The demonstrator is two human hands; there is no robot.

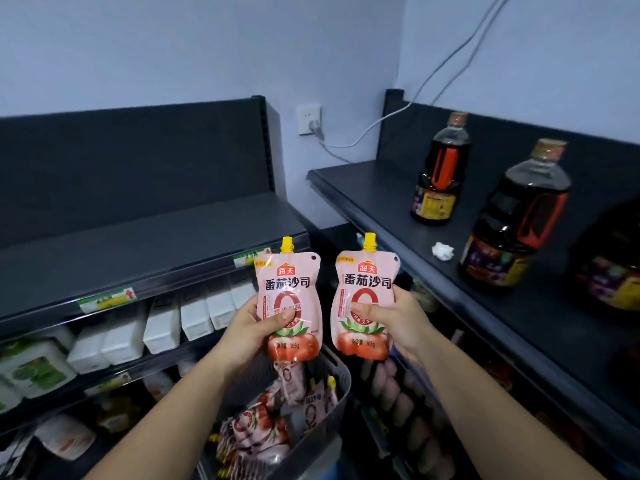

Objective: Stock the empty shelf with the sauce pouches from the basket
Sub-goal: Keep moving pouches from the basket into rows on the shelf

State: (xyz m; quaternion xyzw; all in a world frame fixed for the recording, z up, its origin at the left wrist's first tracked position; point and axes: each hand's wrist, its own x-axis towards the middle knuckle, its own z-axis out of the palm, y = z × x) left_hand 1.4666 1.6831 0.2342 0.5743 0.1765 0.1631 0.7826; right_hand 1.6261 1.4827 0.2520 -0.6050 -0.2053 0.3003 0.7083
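Barely started: dark metal shelf (156,244) is sitting bare. Left hand (254,327) is gripping a pink yellow-capped sauce pouch (289,292), right hand (391,320) a second pouch (365,296), fingers (284,318) curled round each, above grey plastic basket (342,374) w/ many more.

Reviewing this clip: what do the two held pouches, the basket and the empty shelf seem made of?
The left pouch and right pouch: likely flexible plastic film, glossy; highlights and soft creases show. The basket: probably moulded grey plastic, semi-matte, with a smooth rounded rim. The empty shelf: seemingly painted metal, dark and matte, with a thin flat deck; unconfirmed.
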